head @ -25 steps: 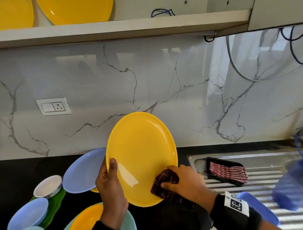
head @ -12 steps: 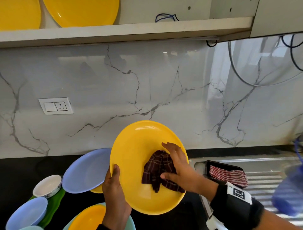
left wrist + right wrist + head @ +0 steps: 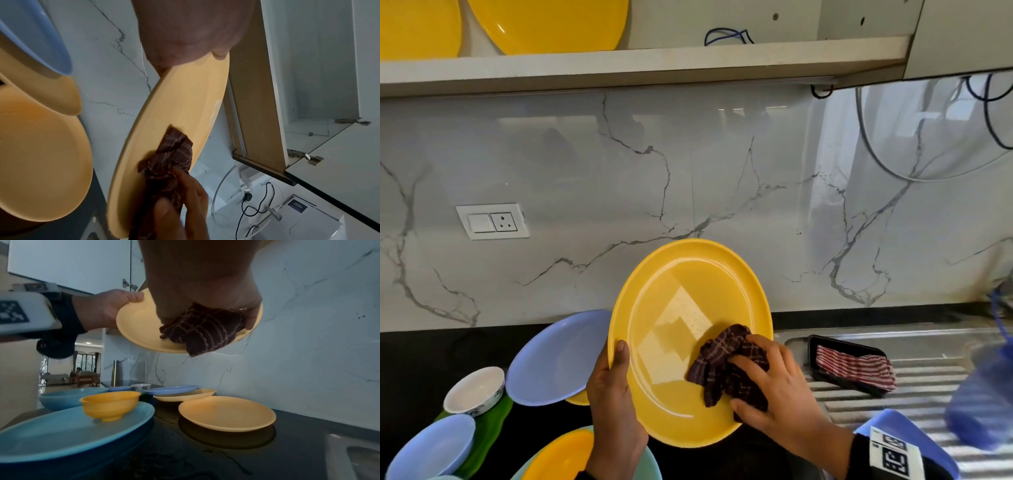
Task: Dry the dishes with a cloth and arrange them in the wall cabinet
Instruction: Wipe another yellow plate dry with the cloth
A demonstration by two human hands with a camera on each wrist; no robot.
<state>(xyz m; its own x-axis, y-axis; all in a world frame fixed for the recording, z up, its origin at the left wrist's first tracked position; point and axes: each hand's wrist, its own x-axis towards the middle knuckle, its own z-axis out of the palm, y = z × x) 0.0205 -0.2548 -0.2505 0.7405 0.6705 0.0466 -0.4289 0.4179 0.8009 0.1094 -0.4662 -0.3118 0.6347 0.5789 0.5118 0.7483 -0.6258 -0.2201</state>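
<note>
A large yellow plate [image 3: 681, 308] is held tilted above the black counter. My left hand [image 3: 613, 387] grips its left rim, thumb on the face. My right hand [image 3: 770, 387] presses a dark maroon checked cloth [image 3: 726, 363] against the plate's lower right, fingers curled over the cloth. The left wrist view shows the plate [image 3: 185, 100] edge-on with the cloth [image 3: 170, 160] on it. From the right wrist, the cloth [image 3: 201, 331] bunches under my palm on the plate [image 3: 139, 324]. Two yellow plates [image 3: 548, 24] stand on the wall cabinet shelf [image 3: 640, 65] above.
On the counter at left lie a lilac plate [image 3: 554, 356], a white bowl [image 3: 474, 389], a lilac bowl [image 3: 431, 448] and a yellow bowl [image 3: 561, 455] on a light blue plate. At right, the steel drainboard [image 3: 914, 383] holds a black tray with a red striped cloth [image 3: 856, 366].
My right hand has slid the cloth from the plate's middle to its lower right part. The plate now faces me more openly, held a little further right.
</note>
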